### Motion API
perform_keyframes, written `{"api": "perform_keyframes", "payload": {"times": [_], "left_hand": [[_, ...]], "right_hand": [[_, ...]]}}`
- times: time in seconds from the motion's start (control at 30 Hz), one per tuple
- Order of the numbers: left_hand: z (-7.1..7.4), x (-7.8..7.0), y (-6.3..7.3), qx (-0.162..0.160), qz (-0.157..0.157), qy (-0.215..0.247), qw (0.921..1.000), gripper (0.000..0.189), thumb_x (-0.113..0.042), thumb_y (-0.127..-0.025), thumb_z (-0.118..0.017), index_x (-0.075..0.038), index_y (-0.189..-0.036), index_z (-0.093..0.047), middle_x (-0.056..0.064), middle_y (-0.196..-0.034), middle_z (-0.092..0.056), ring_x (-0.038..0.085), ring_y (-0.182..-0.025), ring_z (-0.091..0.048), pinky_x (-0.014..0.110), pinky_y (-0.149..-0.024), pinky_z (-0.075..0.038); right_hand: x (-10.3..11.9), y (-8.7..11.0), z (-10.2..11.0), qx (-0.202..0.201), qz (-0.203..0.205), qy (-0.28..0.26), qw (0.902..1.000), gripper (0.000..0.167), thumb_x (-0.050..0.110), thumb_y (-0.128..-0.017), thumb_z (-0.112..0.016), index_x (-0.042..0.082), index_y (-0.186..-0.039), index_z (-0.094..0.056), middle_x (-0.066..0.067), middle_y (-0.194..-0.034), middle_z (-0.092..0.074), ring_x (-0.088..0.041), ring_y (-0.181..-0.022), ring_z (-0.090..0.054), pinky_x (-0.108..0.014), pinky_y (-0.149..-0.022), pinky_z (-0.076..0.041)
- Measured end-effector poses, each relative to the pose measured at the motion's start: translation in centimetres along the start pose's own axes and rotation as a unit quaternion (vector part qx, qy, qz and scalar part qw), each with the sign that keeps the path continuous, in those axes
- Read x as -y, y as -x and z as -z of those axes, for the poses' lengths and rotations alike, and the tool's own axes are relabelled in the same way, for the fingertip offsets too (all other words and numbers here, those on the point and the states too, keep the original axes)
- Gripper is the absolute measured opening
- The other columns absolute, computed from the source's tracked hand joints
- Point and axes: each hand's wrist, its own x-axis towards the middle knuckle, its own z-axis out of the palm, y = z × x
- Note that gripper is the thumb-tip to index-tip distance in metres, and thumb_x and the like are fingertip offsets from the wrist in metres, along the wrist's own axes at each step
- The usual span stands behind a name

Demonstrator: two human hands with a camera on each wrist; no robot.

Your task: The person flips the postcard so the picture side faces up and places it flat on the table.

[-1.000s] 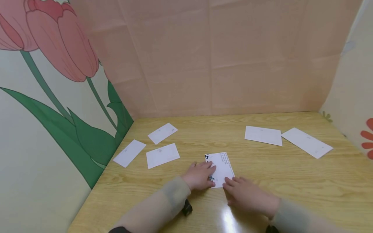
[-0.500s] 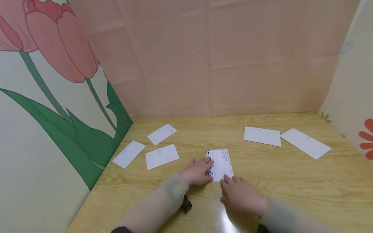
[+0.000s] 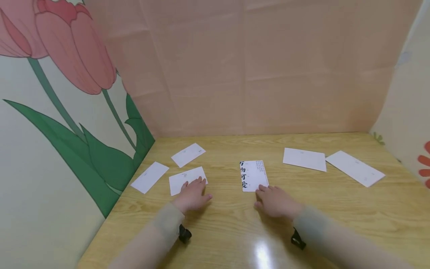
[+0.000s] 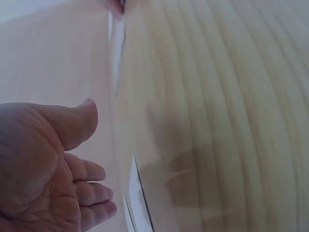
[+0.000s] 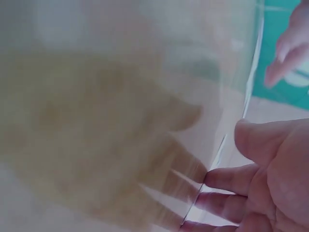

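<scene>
Twelve o'clock points straight away from the person, with the printed card as the centre of the dial. Nearest, the left sleeve (image 3: 147, 239) comes in from eight o'clock and the right sleeve (image 3: 336, 231) from five, a black wrist device (image 3: 184, 234) showing beneath the left cuff and a second device (image 3: 297, 239) beneath the right.

The right hand (image 3: 277, 201) lies at five o'clock, palm down, its fingers extended and fingertips touching the card's near right corner; it grasps nothing. The left hand (image 3: 193, 195), between eight and nine, has its fingers extended and thumb held apart. It holds nothing and, in the left wrist view, hovers above the tabletop.

The printed card (image 3: 256, 177) lies flat on the wood-grain table (image 3: 231, 228), big black Chinese characters down its left edge and small print at its upper right.

Beneath the left fingers at nine o'clock is the near-left white card (image 3: 186, 176); beyond it, also at nine, the outer-left white card (image 3: 149, 178). The outer-right white card (image 3: 356, 168) lies at three, the inner-right white card (image 3: 304, 159) at two, their corners meeting or nearly so. The far-left white card (image 3: 188, 155) sits at ten. A tulip mural (image 3: 80, 52) rises at ten, a creased pinkish backdrop (image 3: 242, 67) at twelve.
</scene>
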Motion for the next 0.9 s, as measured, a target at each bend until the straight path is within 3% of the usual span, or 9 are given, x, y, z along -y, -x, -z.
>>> {"api": "perform_keyframes", "payload": {"times": [0.23, 0.4, 0.63, 0.9], "left_hand": [[0.6, 4.6, 0.5, 0.015, 0.073, -0.01, 0.9972, 0.064, -0.046, -0.096, -0.052, -0.005, -0.145, -0.042, 0.016, -0.152, -0.033, 0.034, -0.14, -0.028, 0.067, -0.107, -0.013], [0.8, 6.0, 1.0, 0.036, 0.084, -0.004, 0.9958, 0.063, -0.046, -0.096, -0.052, -0.006, -0.144, -0.043, 0.015, -0.152, -0.033, 0.035, -0.14, -0.028, 0.069, -0.106, -0.012], [0.0, 5.5, 1.0, 0.05, 0.045, -0.03, 0.9972, 0.064, -0.048, -0.097, -0.05, -0.008, -0.145, -0.042, 0.012, -0.153, -0.034, 0.032, -0.139, -0.031, 0.068, -0.104, -0.019], [-0.6, 2.8, 1.5, 0.062, 0.001, -0.031, 0.9976, 0.063, -0.048, -0.096, -0.051, -0.009, -0.145, -0.042, 0.009, -0.153, -0.033, 0.033, -0.138, -0.032, 0.063, -0.103, -0.024]], "right_hand": [[-2.3, -2.7, 0.9, 0.005, -0.009, 0.003, 0.9999, 0.052, 0.035, -0.1, -0.05, -0.005, -0.134, -0.051, -0.026, -0.142, -0.043, -0.047, -0.13, -0.038, -0.062, -0.106, -0.026], [-4.2, -4.4, 1.2, 0.01, -0.014, -0.008, 0.9998, 0.052, 0.034, -0.101, -0.046, -0.005, -0.136, -0.049, -0.027, -0.144, -0.039, -0.046, -0.133, -0.035, -0.061, -0.107, -0.024], [-5.9, -5.7, 2.0, 0.016, -0.021, -0.027, 0.9993, 0.052, 0.033, -0.103, -0.044, -0.004, -0.139, -0.046, -0.028, -0.147, -0.035, -0.047, -0.134, -0.031, -0.06, -0.108, -0.023], [-7.5, -7.3, 2.2, 0.028, -0.029, -0.034, 0.9986, 0.055, 0.036, -0.104, -0.039, -0.004, -0.142, -0.04, -0.028, -0.149, -0.03, -0.046, -0.136, -0.027, -0.06, -0.109, -0.019]]}}
